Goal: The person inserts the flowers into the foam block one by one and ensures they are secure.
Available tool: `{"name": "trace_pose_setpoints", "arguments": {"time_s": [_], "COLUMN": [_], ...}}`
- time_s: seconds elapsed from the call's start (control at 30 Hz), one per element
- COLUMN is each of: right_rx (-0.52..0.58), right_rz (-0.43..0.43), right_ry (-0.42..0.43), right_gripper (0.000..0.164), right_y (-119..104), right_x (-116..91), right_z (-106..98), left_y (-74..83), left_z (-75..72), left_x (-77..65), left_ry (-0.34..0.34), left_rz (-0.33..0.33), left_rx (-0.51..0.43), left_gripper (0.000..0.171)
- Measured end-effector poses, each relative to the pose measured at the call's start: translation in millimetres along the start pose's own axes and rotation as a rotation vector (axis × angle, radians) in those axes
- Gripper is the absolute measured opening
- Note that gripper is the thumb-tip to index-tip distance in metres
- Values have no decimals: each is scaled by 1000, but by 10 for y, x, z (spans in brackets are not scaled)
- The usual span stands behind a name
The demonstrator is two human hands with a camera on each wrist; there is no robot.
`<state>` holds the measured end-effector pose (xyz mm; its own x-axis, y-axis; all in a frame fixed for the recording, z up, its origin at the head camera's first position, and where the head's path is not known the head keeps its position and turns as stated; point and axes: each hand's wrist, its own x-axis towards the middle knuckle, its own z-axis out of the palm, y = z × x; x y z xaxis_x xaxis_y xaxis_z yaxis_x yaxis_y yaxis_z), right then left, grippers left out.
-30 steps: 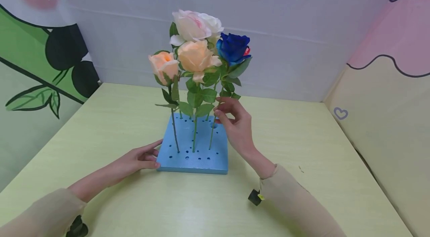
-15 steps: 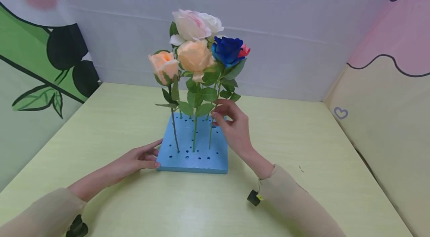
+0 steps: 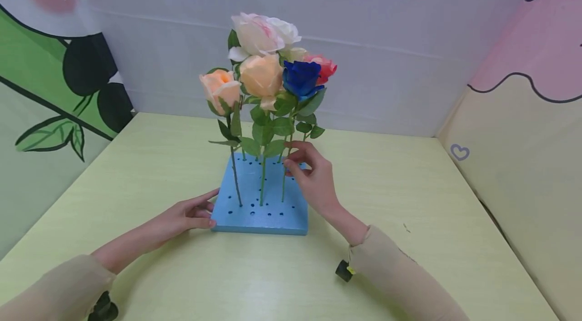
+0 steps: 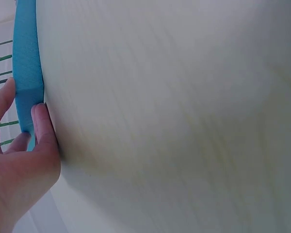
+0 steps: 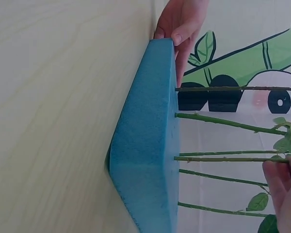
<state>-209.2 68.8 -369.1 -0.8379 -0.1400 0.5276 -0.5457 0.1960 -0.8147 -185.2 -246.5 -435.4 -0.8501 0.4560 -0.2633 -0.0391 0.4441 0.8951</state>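
Between thumb and fingertips, my right hand (image 3: 311, 174) pinches the stem of a blue rose (image 3: 301, 79) with green leaves. That stem (image 5: 223, 159) stands in the blue foam board (image 3: 245, 222), its lower end at the top surface. At the board's front-left corner my left hand (image 3: 188, 217) grips the edge, thumb at the corner and fingers along the side; the left wrist view shows its fingers against the side (image 4: 28, 58). Beside the blue rose stand a peach rose (image 3: 220, 89), a paler peach rose (image 3: 260, 76) and a coral rose (image 3: 324, 68).
At the back rise a pale pink rose (image 3: 254, 34) and a white rose (image 3: 286, 30). Several small holes dot the board's top. The light wooden table (image 3: 391, 199) surrounds the board, with a pale cloth wall (image 3: 386, 33) behind it.
My right hand has moved slightly left and down with the blue rose, whose bloom is lower and uncovers more of the coral rose. My left hand stays at the board.
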Motion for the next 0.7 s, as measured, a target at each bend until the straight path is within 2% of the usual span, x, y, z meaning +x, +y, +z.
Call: {"name": "trace_pose_setpoints", "arguments": {"time_s": [0.7], "right_rx": [21], "right_rz": [7], "right_ry": [8], "right_gripper": [32], "right_y": [51], "right_x": [-15], "right_z": [-6], "left_y": [-30], "left_z": [-2], "left_x": [18], "left_ry": [1], "left_rz": [-2], "left_rx": [-4], "left_gripper": [84]}}
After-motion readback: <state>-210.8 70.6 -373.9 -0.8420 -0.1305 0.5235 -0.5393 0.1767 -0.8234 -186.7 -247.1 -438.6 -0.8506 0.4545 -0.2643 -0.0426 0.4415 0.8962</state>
